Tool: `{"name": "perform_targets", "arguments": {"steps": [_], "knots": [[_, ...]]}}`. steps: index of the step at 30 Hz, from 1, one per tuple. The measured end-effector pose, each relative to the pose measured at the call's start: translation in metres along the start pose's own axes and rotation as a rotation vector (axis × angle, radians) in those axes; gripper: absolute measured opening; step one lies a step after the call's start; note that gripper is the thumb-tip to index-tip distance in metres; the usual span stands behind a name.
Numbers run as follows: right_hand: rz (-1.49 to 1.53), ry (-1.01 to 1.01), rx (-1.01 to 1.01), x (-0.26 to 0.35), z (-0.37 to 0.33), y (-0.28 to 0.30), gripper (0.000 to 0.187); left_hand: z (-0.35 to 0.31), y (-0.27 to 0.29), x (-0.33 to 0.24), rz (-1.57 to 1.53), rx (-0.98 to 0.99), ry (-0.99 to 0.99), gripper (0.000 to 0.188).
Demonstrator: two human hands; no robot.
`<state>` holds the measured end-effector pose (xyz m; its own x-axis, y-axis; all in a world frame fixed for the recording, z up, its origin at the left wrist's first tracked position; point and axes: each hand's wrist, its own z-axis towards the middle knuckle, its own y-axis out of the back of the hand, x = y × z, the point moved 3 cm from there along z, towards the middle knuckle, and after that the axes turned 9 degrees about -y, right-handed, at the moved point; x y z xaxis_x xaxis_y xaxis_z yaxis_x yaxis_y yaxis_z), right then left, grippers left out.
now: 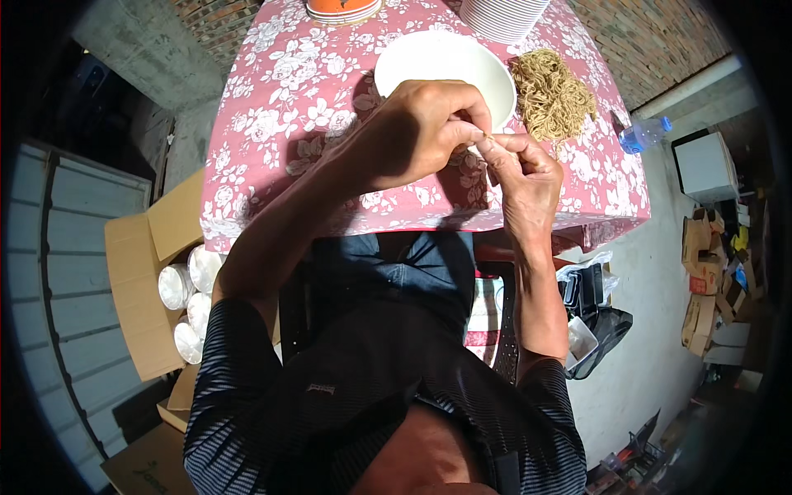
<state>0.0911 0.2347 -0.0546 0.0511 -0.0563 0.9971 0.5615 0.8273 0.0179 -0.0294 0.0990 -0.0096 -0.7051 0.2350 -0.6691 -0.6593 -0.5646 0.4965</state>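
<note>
My left hand (pixel 433 124) and my right hand (pixel 530 177) meet over the near side of a white round bowl (pixel 412 66) on the table. Thumb and forefinger of each hand are pinched together, tip to tip with the other hand's. What they pinch is too small to make out. A tangled heap of tan, cord-like strands (pixel 554 95) lies just right of the bowl, beyond my right hand. My left wrist and hand cover part of the bowl's near rim.
A pink flowered cloth (pixel 272 107) covers the table. At its far edge stand an orange stack of containers (pixel 342 8) and a stack of white containers (pixel 505 18). A plastic bottle (pixel 645 134) is at the right. An open cardboard box (pixel 136 280) holds several white-and-clear cylinders at left.
</note>
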Motion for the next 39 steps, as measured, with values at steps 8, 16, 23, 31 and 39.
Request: {"name": "perform_targets", "arguments": {"steps": [8, 16, 23, 31, 39], "knots": [[-0.083, 0.123, -0.062, 0.004, -0.009, -0.006, 0.010, -0.002, 0.001, 0.008, -0.197, -0.178, 0.168, 0.004], [0.036, 0.037, 0.061, 0.006, -0.005, 0.001, 0.007, -0.001, 0.009, 0.000, 0.004, -0.017, 0.120, 0.008], [0.217, -0.101, 0.168, 0.002, 0.002, 0.006, 0.010, 0.001, 0.005, -0.010, 0.208, -0.015, -0.228, 0.009], [0.113, -0.035, 0.134, 0.008, 0.000, 0.004, 0.008, 0.001, 0.004, -0.007, 0.175, 0.030, -0.081, 0.007], [0.086, -0.077, 0.053, 0.007, 0.004, 0.003, 0.008, 0.007, 0.007, 0.004, -0.268, 0.048, 0.173, 0.028]]}}
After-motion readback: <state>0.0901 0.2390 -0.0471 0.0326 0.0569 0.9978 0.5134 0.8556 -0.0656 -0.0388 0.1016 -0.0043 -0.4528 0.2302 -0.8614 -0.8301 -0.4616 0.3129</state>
